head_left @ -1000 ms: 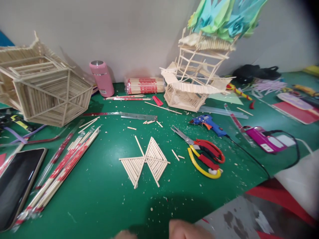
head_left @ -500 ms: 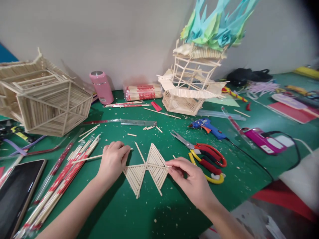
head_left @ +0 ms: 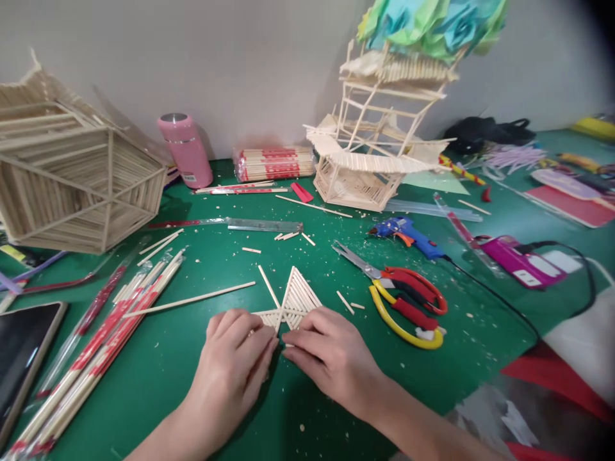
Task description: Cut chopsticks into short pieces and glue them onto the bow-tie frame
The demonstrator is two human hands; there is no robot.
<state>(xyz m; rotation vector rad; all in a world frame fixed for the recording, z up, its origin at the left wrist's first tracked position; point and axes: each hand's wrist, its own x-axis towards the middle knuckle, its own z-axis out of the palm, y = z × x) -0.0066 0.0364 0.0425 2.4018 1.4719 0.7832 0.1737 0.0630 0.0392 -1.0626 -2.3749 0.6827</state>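
Note:
A flat frame of thin wooden sticks [head_left: 298,292] lies on the green table, its upper right triangle filled with parallel sticks. My left hand [head_left: 239,358] covers its lower left part, fingers pinched together near the frame's lower edge. Opposite it, my right hand [head_left: 331,358] covers the lower right part, thumb and fingers closed on the frame's edge. The fingertips of both hands almost meet below the frame's centre. A long loose stick [head_left: 192,299] rests to the left, and short stick pieces [head_left: 344,302] lie to the right.
Red-handled scissors [head_left: 369,269], yellow-handled pliers [head_left: 403,320] and a blue glue gun [head_left: 408,237] lie right. Wrapped sticks [head_left: 103,358] and a phone [head_left: 29,358] are left. Behind stand a pink bottle [head_left: 186,150], a stick tower [head_left: 355,176] and a large stick structure [head_left: 81,186].
My left hand has let go of the long stick, now on the table, and moved down to the frame. My right hand has shifted from the frame's right tip toward its lower middle.

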